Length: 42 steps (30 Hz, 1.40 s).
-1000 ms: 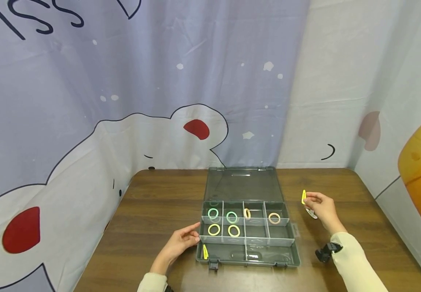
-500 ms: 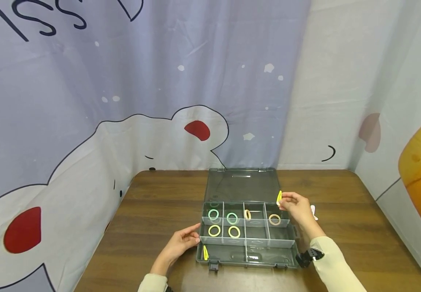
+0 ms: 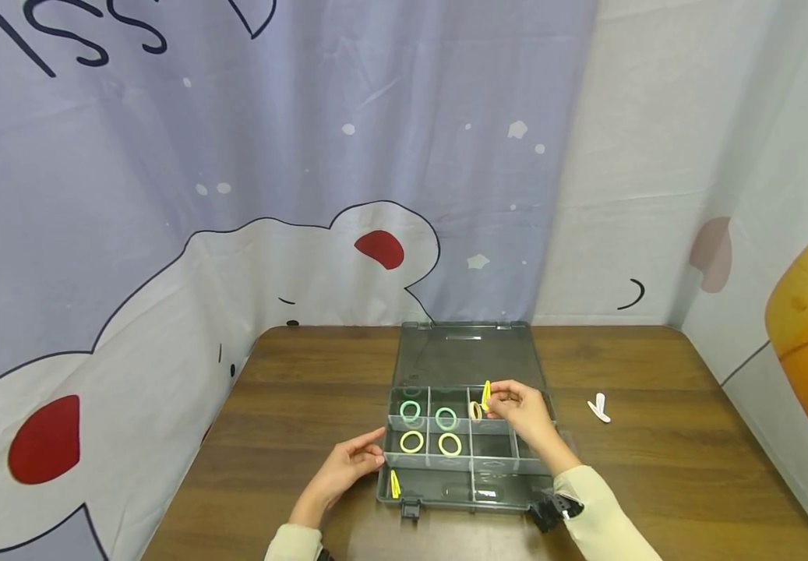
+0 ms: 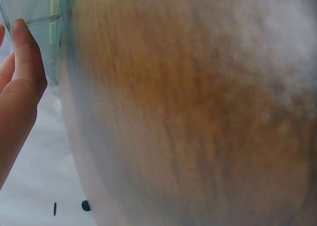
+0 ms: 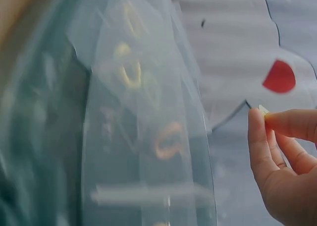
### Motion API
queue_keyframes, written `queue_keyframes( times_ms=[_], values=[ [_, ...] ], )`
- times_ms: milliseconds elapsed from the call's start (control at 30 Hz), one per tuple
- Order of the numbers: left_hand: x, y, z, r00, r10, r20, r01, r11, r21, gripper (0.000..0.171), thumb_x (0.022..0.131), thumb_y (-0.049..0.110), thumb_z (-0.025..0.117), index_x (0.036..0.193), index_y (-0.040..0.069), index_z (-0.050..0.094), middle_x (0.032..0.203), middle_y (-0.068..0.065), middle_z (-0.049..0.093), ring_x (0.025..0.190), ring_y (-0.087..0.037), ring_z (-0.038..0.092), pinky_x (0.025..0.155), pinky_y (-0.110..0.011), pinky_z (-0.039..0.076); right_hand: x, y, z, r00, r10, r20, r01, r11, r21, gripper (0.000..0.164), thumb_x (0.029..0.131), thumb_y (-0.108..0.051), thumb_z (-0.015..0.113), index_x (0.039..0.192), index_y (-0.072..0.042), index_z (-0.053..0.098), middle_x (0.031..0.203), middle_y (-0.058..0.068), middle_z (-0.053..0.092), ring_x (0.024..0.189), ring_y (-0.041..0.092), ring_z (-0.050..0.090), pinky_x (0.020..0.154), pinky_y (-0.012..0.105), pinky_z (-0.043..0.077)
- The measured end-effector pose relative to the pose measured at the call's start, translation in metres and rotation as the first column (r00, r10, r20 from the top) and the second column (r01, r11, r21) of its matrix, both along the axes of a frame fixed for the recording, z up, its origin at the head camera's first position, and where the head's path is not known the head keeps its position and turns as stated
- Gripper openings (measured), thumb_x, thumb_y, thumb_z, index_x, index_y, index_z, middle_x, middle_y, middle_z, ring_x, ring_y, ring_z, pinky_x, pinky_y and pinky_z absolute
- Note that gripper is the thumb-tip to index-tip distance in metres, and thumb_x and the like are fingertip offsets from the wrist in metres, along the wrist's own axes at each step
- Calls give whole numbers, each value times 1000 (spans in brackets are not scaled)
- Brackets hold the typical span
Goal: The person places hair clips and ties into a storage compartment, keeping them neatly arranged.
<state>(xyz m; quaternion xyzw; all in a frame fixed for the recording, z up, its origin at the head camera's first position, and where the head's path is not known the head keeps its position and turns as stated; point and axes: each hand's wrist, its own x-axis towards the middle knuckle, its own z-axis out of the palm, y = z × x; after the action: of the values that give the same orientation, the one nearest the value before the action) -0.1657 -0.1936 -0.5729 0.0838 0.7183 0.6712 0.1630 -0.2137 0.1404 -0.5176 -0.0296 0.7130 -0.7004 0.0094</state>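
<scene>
Over the back row of the open grey compartment box [image 3: 439, 485], my right hand [image 3: 526, 411] pinches a yellow hair clip [image 3: 486, 395] between thumb and fingertips. My left hand [image 3: 339, 472] rests its fingers against the box's left side. Another yellow clip [image 3: 394, 484] lies in the front left compartment. Two green rings [image 3: 401, 411] sit in the back row's left compartments, with a tan ring [image 3: 472, 411] beside them, right under the held clip. Two yellow rings [image 3: 402, 442] lie in the middle row. My right hand and forearm hide the back right compartment.
A white clip-shaped piece [image 3: 600, 403] lies on the wooden table [image 3: 319, 374] to the right of the box. The box's lid [image 3: 467, 354] is folded back toward the patterned curtain [image 3: 474, 195]. Black latches [image 3: 411, 510] stick out at the box's front edge.
My right hand has carried the yellow clip leftward from beside the box to over its back row, uncovering the white piece on the table. The left hand has stayed in place.
</scene>
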Motion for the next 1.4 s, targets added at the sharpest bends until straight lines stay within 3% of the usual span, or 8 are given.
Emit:
queue_keyframes(
  times_ms=[267, 567, 800, 933, 1100, 1400],
  values=[
    [-1, 0, -1, 1000, 2, 1, -2, 1000, -8, 58, 90, 4, 66, 142, -4, 41, 102, -11, 56, 89, -11, 60, 81, -21, 51, 13, -35, -5, 995, 97, -17, -97, 995, -17, 25, 82, 14, 63, 106, 21, 57, 82, 17, 63, 66, 16, 66, 65, 31, 58],
    [-1, 0, -1, 1000, 7, 0, -7, 1000, -12, 58, 90, 4, 66, 142, -3, 42, 101, -11, 57, 88, -10, 60, 81, -22, 52, 31, -65, -9, 972, 233, -26, -233, 972, -16, 23, 82, 13, 65, 102, 22, 57, 84, 26, 65, 66, 21, 67, 65, 40, 58],
    [-1, 0, -2, 1000, 17, -2, -17, 1000, -17, 58, 89, 4, 67, 141, -3, 44, 99, -9, 57, 88, -10, 60, 80, -22, 52, 53, -86, 5, 944, 328, -26, -328, 944, -20, 21, 81, 18, 60, 99, 27, 55, 85, 39, 60, 70, 48, 64, 64, 42, 57],
    [-1, 1, -1, 1000, 18, -2, -18, 1000, -19, 57, 89, 5, 67, 141, -3, 43, 100, -9, 57, 89, -12, 60, 80, -22, 52, 62, -94, 9, 935, 352, -26, -353, 936, -9, 19, 81, 18, 59, 97, 26, 56, 82, 39, 61, 71, 55, 61, 63, 41, 57],
    [0, 0, -1, 1000, 15, -4, -15, 1000, -22, 57, 90, 6, 66, 142, -2, 43, 100, -9, 56, 89, -13, 60, 80, -22, 52, 68, -102, 1, 933, 360, -10, -360, 933, 16, 18, 80, 18, 58, 96, 26, 57, 80, 37, 61, 71, 55, 61, 64, 45, 56],
    [0, 0, -1, 1000, 11, -10, -11, 1000, -22, 57, 90, 5, 67, 141, -3, 44, 100, -11, 57, 89, -12, 60, 81, -22, 52, 65, -112, -39, 942, 336, 30, -336, 941, 31, 16, 79, 15, 62, 94, 19, 62, 77, 25, 65, 69, 46, 65, 62, 38, 58]
  ],
)
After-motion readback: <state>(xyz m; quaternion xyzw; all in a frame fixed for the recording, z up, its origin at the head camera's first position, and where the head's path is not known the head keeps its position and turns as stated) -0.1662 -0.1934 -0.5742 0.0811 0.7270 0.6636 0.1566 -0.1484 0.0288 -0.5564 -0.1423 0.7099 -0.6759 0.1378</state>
